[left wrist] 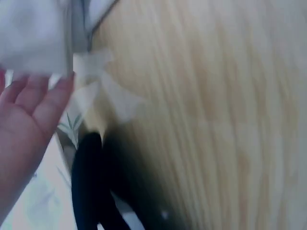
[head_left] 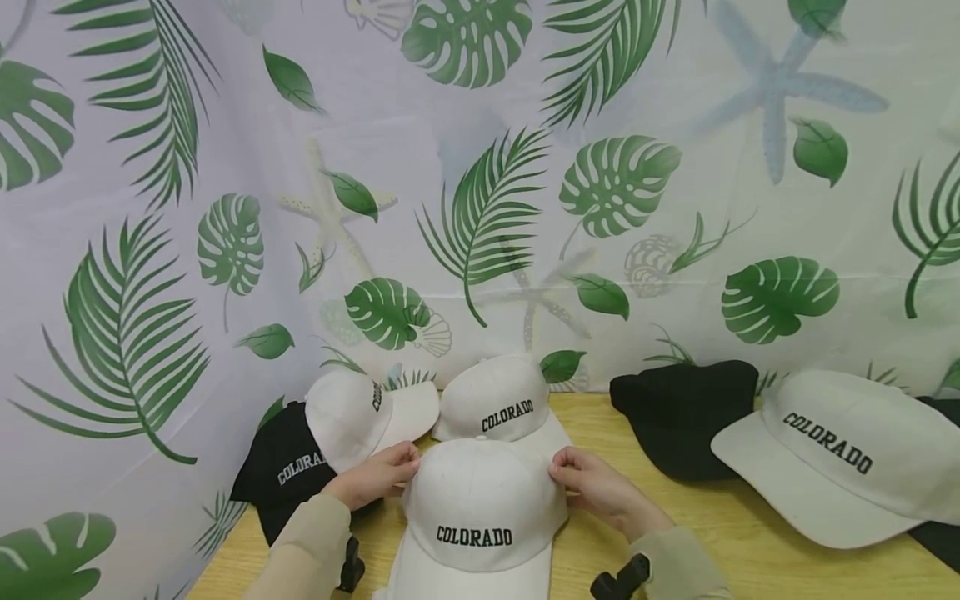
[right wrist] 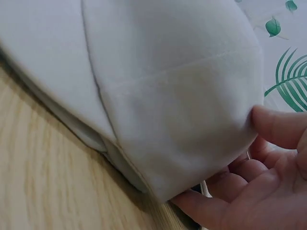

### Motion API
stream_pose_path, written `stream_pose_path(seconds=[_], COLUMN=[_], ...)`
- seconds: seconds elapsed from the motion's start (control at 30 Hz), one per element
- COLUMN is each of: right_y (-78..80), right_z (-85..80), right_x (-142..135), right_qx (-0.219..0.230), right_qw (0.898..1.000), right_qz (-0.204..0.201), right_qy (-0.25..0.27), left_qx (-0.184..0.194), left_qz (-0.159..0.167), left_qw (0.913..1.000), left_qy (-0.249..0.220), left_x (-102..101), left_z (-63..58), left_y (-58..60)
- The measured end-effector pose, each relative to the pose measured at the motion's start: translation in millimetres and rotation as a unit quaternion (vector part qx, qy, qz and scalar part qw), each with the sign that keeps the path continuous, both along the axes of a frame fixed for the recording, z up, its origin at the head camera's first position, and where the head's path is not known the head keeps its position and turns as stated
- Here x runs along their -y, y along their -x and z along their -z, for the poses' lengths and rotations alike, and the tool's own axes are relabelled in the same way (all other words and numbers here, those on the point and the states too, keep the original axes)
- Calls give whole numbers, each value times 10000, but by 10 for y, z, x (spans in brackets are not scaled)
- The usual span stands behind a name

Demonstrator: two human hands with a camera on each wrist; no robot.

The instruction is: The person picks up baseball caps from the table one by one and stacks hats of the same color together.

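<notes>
The left hand [head_left: 378, 477] and the right hand [head_left: 600, 487] each pinch a side of the front white COLORADO baseball cap [head_left: 483, 508] at bottom centre of the frame, thumbs and fingers at the rear of the crown. The cap sits squarely between them, neither hand nearer; its long axis, crown to brim, runs down the frame, brim toward the bottom edge. In the right wrist view a lower edge [right wrist: 88, 139] shows beneath the brim; I can't tell whether that is a second cap.

Just behind the crown sits another white cap [head_left: 487, 396], its brim slanting down to the right, close enough to crowd the space beyond the hands. Left of centre, a white cap [head_left: 341, 421] rests against a black cap [head_left: 288, 458], both near the left hand. Well apart at lower right, a black cap [head_left: 690, 417] lies beside a larger-looking white cap [head_left: 862, 442]. Between the groups the wooden table [head_left: 592, 425] shows, and a leaf-printed backdrop [head_left: 375, 108] rises behind everything.
</notes>
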State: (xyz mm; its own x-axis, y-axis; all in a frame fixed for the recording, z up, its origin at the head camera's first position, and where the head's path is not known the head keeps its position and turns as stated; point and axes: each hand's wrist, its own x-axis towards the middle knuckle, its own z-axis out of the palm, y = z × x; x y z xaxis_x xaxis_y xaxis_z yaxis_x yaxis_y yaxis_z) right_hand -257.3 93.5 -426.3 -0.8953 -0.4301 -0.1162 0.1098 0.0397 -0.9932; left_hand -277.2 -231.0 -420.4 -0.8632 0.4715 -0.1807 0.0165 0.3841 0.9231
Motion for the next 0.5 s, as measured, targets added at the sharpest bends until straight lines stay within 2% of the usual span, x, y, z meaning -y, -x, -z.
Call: stream_pose_path(seconds=[0.07,0.2,0.33,0.5], right_y=[4,0,-18,-36], right_z=[5,8,0,-15], right_x=[32,82,105,115], right_qx=[-6,-20,25,51], right_qw=[9999,9993,9978,9961], right_qz=[120,352,654,839], right_qy=[-31,-80,-142,-281], left_qx=[40,-151,-120,-181], left_qz=[148,397,256,-176], left_qw=[9999,9987,9994,9995], left_qy=[60,273,189,210], left_x=[73,133,58,-27], left_z=[-8,1,26,64], left_y=[-17,-55,-58,-44])
